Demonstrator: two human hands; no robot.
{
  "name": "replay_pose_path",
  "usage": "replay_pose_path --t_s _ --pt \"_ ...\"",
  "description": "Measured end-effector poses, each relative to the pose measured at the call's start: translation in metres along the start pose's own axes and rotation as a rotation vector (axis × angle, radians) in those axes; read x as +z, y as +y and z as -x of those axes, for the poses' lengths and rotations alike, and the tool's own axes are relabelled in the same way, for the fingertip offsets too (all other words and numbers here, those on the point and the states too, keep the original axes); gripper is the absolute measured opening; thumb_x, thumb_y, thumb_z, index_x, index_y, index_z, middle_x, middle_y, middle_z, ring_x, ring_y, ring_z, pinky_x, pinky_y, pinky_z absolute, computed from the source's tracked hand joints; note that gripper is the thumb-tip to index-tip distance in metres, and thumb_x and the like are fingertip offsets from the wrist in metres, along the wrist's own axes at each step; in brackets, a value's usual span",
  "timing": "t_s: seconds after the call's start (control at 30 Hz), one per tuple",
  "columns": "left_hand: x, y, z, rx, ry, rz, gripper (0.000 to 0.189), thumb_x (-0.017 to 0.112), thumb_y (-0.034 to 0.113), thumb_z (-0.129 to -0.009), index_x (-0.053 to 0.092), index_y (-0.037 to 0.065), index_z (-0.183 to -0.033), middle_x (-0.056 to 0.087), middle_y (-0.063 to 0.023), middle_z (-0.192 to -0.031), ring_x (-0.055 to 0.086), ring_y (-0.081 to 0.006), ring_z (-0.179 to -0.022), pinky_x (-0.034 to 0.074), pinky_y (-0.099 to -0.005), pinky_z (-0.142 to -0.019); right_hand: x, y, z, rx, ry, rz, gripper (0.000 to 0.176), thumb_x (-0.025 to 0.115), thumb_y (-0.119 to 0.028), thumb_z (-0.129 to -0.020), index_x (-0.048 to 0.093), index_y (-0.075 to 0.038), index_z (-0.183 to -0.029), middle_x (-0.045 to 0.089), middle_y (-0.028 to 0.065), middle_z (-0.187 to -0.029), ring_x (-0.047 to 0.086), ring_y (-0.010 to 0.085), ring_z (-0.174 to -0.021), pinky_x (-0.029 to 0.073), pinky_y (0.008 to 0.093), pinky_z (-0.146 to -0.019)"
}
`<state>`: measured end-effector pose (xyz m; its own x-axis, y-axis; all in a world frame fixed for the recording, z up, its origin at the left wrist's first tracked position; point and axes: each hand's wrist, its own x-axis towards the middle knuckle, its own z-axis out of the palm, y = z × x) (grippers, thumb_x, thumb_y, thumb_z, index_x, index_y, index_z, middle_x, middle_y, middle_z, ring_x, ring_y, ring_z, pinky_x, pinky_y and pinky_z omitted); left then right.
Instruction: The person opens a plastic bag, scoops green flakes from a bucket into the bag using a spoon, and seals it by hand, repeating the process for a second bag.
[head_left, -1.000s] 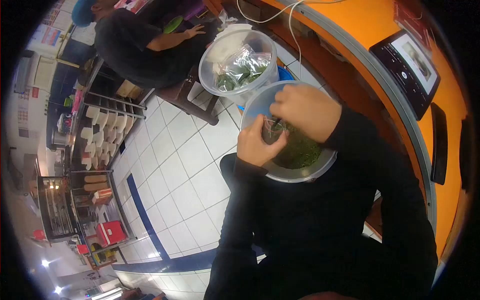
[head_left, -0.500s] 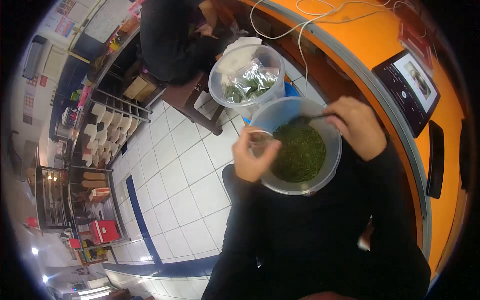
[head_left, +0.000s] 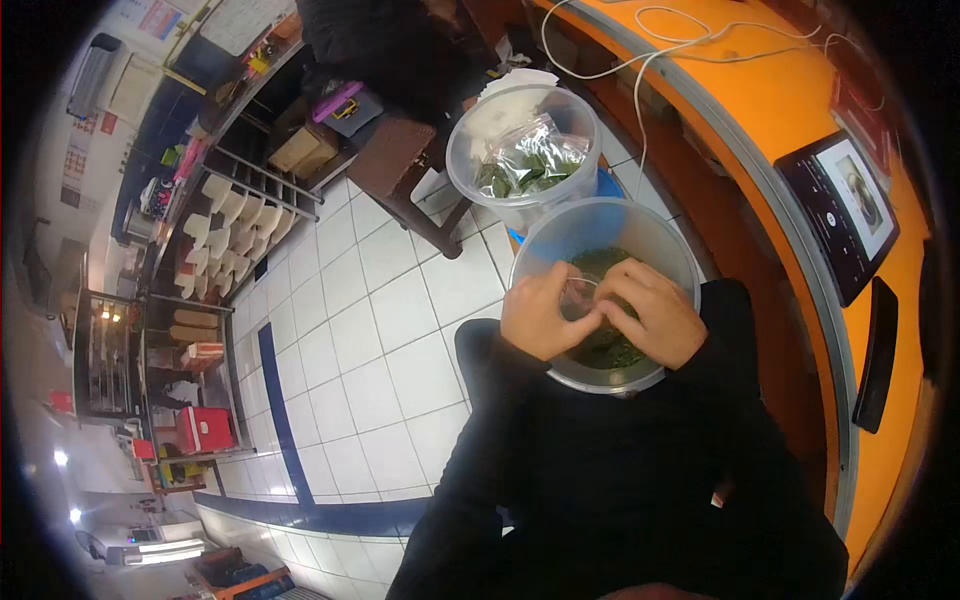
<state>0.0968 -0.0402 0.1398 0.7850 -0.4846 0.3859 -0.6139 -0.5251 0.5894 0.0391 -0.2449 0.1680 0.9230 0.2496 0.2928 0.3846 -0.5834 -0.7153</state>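
I'm watching the left hand [head_left: 543, 314] clamping its fingers on a clear bag [head_left: 577, 293] over the bucket [head_left: 682, 258] of chopped greens [head_left: 618, 356], the right hand [head_left: 655, 314] crowding it (I'm not making out its grip); a loosening pinch would be dropping it in.

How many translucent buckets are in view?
2. The near bucket holds chopped greens, below the left hand and right hand; the far bucket, holding plastic bags, stands beyond. More could be hidden.

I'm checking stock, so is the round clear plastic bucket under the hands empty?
Not empty: loose green bits show inside the bucket, near the right hand; how full, I cannot tell.
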Motion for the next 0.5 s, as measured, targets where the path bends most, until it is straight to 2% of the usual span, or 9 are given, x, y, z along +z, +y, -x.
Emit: replay_pose_path --t_s 0.13,0.2,0.33,0.5 --pt "-0.004 0.0 0.0 -0.088 -0.065 0.152 0.039 0.086 0.03 -0.08 0.068 0.007 -0.106 0.076 -0.0098 -0.088 0.075 -0.0294 -0.085 0.056 -0.0384 -0.079 0.001 0.002 -0.002 0.047 0.074 -0.012 0.012 0.068 -0.012 -0.095 0.063 -0.004 -0.103 0.062 0.013 -0.101 0.064 0.035 -0.099 0.051 0.0461 -0.086" --pt "-0.006 -0.003 0.0 -0.115 -0.028 0.328 0.033 0.082 0.022 -0.086 0.069 0.004 -0.11 0.076 -0.0106 -0.092 0.074 -0.0249 -0.089 0.055 -0.0347 -0.083 -0.004 0.002 -0.002 0.073 0.051 -0.035 0.011 0.067 -0.011 -0.096 0.062 -0.004 -0.102 0.062 0.0133 -0.1 0.064 0.0348 -0.097 0.05 0.0455 -0.084" --pt "0.0 -0.018 0.005 -0.155 -0.02 0.432 0.026 0.078 0.019 -0.091 0.069 0.005 -0.11 0.077 -0.0115 -0.095 0.076 -0.0255 -0.092 0.056 -0.0356 -0.082 -0.01 0.003 -0.001 0.122 -0.002 -0.109 0.009 0.065 -0.009 -0.096 0.06 -0.003 -0.101 0.061 0.0138 -0.097 0.064 0.033 -0.091 0.049 0.0428 -0.079" --pt "0.0 -0.022 0.006 -0.14 -0.021 0.538 0.018 0.073 0.015 -0.098 0.069 0.002 -0.109 0.077 -0.01 -0.095 0.075 -0.0203 -0.091 0.056 -0.0331 -0.083 -0.007 0.003 -0.002 0.135 -0.007 -0.153 0.009 0.065 -0.01 -0.097 0.06 -0.003 -0.101 0.061 0.0136 -0.094 0.064 0.0293 -0.086 0.049 0.04 -0.076"
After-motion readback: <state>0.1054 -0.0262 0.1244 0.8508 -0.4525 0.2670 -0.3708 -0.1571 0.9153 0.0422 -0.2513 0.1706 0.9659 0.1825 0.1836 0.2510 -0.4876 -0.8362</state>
